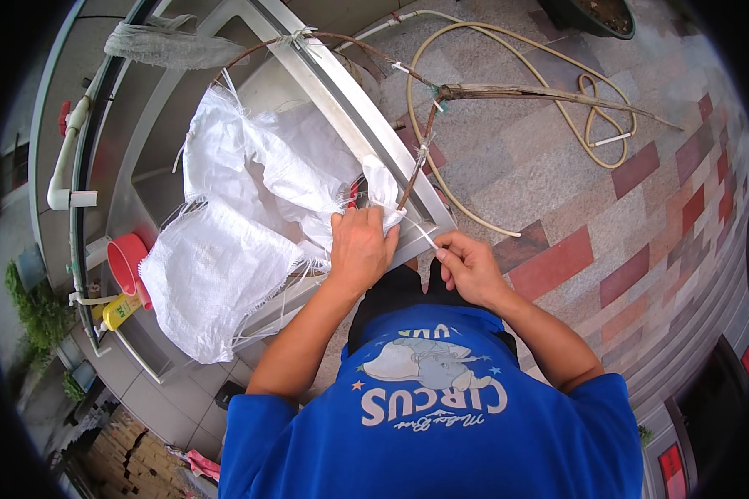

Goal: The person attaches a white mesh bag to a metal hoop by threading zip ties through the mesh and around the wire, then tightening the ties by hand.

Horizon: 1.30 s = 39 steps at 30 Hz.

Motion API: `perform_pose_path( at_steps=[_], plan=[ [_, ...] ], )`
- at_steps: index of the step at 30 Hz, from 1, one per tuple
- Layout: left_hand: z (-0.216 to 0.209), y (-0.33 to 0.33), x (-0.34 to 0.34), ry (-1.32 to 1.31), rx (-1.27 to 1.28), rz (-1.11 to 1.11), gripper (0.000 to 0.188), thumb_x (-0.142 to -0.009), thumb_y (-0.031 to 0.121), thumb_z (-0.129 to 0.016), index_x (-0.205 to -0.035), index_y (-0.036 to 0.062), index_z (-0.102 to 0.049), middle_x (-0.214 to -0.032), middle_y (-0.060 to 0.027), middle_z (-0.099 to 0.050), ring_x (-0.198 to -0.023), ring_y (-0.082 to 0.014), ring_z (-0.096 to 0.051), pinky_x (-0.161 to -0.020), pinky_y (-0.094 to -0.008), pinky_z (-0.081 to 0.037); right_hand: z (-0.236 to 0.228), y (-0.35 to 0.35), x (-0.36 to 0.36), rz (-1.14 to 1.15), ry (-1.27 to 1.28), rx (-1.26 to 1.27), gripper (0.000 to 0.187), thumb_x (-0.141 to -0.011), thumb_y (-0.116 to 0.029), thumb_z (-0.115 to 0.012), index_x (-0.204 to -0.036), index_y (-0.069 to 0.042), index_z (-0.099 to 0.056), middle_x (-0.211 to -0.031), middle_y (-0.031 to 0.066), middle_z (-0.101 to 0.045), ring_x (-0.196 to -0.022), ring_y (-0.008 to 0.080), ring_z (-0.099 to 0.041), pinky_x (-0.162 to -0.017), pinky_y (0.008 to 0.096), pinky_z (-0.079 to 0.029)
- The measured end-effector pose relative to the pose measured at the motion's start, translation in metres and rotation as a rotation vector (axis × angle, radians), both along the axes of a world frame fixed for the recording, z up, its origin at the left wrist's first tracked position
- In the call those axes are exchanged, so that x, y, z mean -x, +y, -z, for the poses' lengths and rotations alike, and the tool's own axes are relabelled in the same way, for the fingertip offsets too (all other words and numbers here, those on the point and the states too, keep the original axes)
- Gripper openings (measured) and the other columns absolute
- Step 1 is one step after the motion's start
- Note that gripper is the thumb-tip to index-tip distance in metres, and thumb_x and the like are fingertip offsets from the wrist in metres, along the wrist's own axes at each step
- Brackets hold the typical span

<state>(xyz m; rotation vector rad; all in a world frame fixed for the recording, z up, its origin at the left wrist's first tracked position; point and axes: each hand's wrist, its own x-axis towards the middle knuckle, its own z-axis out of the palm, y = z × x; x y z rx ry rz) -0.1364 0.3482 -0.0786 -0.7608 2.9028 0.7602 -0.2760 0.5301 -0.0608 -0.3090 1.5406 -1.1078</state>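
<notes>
A white woven plastic sack point(212, 274) with frayed edges hangs over the metal-framed basin. My left hand point(360, 249) is closed on a gathered part of the sack, close to the lower end of a brown hoop point(333, 36). White ties bind the hoop at several spots, and it joins a long forked stick point(549, 93). My right hand point(468, 270) pinches the end of a thin white strip point(421, 233), which runs taut toward the bunched sack by my left hand. My fingers hide where the strip meets the cloth.
The basin's pale metal rim point(341, 108) passes under the hoop. A yellowish hose point(441, 35) lies looped on the paved floor point(558, 266) at the right. To the left are a red scoop-like container point(128, 262), a yellow bottle point(121, 310) and a pale pipe point(62, 179). Gauzy cloth point(171, 46) hangs at the far left.
</notes>
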Motion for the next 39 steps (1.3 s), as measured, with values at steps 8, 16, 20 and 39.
perform_pose_path(
  at_steps=[8,16,20,39],
  plan=[
    [0.005,0.007,0.008,-0.154,-0.032,-0.194,0.036,-0.083,0.026,-0.079,-0.097,-0.0036,-0.064,-0.091,-0.0244,-0.069,-0.096,-0.0392,-0.057,-0.082,-0.0501,-0.039,0.008,-0.001,-0.024,-0.085,-0.038,-0.006,0.008,-0.099,0.0,-0.06,-0.103,0.003,-0.065,-0.079,0.0055,-0.067,-0.077,0.0115,-0.064,-0.072,0.0297,-0.054],
    [0.005,-0.007,0.015,-0.199,-0.405,-0.481,0.058,-0.077,0.023,-0.085,-0.115,-0.0079,-0.054,-0.107,-0.028,-0.064,-0.103,-0.0396,-0.06,-0.093,-0.0477,-0.046,0.034,0.001,-0.025,-0.086,0.023,0.028,0.01,-0.098,-0.004,-0.061,-0.103,0.003,-0.066,-0.076,0.0062,-0.067,-0.063,0.0123,-0.063,-0.06,0.0297,-0.053],
    [0.02,-0.005,0.007,0.112,-0.572,-0.603,0.064,-0.074,0.014,-0.084,-0.124,-0.008,-0.051,-0.108,-0.024,-0.062,-0.1,-0.0344,-0.064,-0.088,-0.0418,-0.051,0.038,0.0,-0.02,-0.039,-0.081,-0.035,0.01,-0.098,-0.004,-0.061,-0.102,0.003,-0.067,-0.075,0.0064,-0.066,-0.06,0.0121,-0.063,-0.057,0.0297,-0.052],
    [0.004,-0.016,0.001,0.196,-0.859,-0.415,0.052,-0.082,0.005,-0.059,-0.133,0.0011,-0.066,-0.113,-0.0221,-0.072,-0.104,-0.0302,-0.067,-0.095,-0.0385,-0.052,-0.023,-0.066,0.005,0.055,0.494,0.071,0.053,-0.091,-0.026,-0.074,-0.132,0.004,-0.058,-0.062,0.0129,-0.063,-0.056,0.0236,-0.064,-0.056,0.0379,-0.047]
  ],
)
